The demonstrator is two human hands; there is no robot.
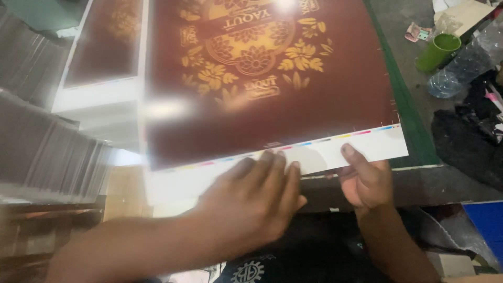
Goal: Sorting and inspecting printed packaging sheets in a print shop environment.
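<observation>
The printed sheet point(262, 78) was being squared; left hand point(251, 202) pressed flat, grip open; right hand point(367, 178) pinched its white margin (thumb on top); the next move seemingly called for edge alignment.

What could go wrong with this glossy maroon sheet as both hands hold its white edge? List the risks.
1. The left hand lies flat on the white margin and the right hand pinches it from below; an uneven pull might crease the printed sheet.
2. Bare fingers near the glossy print could leave smudges.
3. The sheet's near edge overhangs the table edge, so it may sag or slip off.
</observation>
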